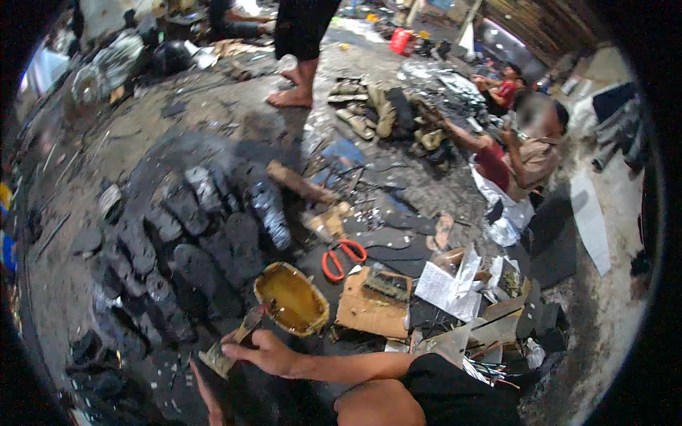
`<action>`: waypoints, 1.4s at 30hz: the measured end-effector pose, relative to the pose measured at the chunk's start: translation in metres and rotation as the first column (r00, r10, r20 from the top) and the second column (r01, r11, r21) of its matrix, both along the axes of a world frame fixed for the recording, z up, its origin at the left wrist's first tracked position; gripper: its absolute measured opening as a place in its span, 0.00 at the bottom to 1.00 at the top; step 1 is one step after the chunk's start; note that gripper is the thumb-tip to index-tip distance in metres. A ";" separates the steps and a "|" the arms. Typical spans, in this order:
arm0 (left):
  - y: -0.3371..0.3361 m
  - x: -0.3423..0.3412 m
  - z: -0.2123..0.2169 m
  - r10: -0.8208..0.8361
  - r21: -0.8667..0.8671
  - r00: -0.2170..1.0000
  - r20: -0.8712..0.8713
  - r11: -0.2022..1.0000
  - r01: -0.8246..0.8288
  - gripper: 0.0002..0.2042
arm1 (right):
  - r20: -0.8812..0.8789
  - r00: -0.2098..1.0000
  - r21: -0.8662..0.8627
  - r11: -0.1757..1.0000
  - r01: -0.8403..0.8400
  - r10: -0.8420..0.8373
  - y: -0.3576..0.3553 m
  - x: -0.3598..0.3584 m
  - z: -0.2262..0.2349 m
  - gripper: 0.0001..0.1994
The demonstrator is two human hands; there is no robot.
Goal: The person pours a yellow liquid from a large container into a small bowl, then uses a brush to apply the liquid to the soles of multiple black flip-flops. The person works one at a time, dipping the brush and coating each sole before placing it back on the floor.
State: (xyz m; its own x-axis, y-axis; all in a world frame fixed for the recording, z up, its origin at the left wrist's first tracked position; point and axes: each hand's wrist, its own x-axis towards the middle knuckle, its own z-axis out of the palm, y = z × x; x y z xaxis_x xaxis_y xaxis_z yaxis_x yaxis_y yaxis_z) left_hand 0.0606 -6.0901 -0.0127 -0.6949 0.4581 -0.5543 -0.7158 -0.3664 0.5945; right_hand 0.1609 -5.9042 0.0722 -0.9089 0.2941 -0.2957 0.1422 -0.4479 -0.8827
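Note:
My right hand (268, 355) is closed around a flat brush (217, 360) with a wooden handle; its pale bristle end points down and to the left. Just beyond the hand sits an oval tub (307, 332) with a crusted rim, holding amber, glue-like liquid (288, 295). At the lower edge, below the bristles, a narrow strip of skin looks like part of my left hand or forearm (204, 392); its fingers cannot be made out. Many dark shoe soles (199, 273) lie in rows on the floor to the left.
Scissors with red handles (344, 260) lie beyond the tub. Right of it is a cardboard piece (369, 312) bearing a dark block (387, 282), then papers (451, 291) and boxes. A person stands barefoot (293, 96) ahead; another person (533, 156) sits at the right near piled shoes (383, 110).

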 end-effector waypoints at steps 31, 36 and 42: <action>0.031 -0.014 0.097 0.160 0.113 0.983 -0.087 0.982 -0.150 0.38 | 0.181 0.984 0.528 0.843 -0.102 0.006 0.029 -0.026 -0.007 0.09; 0.044 -0.021 0.036 0.049 0.055 0.999 0.016 0.997 -0.050 0.31 | -0.108 0.985 0.640 0.768 -0.037 0.137 -0.014 -0.017 0.003 0.11; 0.083 -0.164 0.038 0.046 0.393 0.991 -0.123 0.919 0.006 0.29 | 0.057 0.988 0.471 0.877 0.099 -0.142 0.029 0.011 0.019 0.13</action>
State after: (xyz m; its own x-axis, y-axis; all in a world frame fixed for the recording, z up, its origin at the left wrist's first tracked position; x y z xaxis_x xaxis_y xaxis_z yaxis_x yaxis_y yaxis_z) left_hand -0.1034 -6.0072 0.0256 -0.7591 0.6053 -0.2396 -0.6335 -0.6022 0.4857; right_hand 0.1717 -5.8753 0.0912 -0.8348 0.5225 -0.1735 0.1994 -0.0069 -0.9799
